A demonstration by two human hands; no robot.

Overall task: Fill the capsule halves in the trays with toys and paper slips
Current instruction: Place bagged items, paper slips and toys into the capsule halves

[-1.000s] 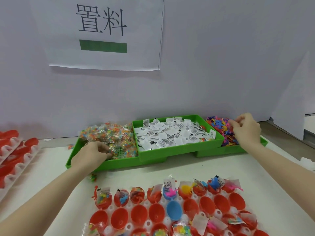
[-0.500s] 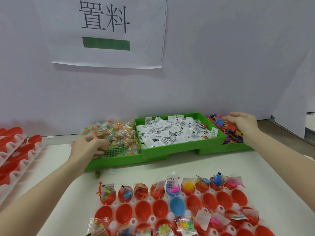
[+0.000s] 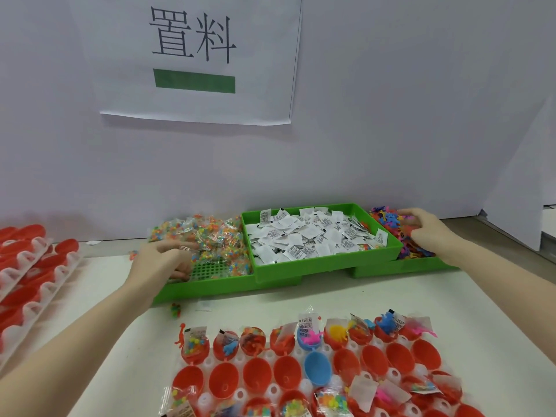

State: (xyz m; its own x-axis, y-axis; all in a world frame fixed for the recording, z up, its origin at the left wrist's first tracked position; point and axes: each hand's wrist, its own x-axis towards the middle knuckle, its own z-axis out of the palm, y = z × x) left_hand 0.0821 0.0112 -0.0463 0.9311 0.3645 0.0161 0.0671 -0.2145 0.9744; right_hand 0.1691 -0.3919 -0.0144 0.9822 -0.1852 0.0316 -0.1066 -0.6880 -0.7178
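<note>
Head view: bead packets [image 3: 210, 236] under left hand [image 3: 164, 260]; toys [image 3: 391, 221] under right hand [image 3: 427, 233].

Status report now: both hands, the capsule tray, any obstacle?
Left hand in the bead packets, grip unclear. Right hand on the rubber toys, grip unclear. Capsule tray: middle row of halves empty. Nothing in the way.
</note>
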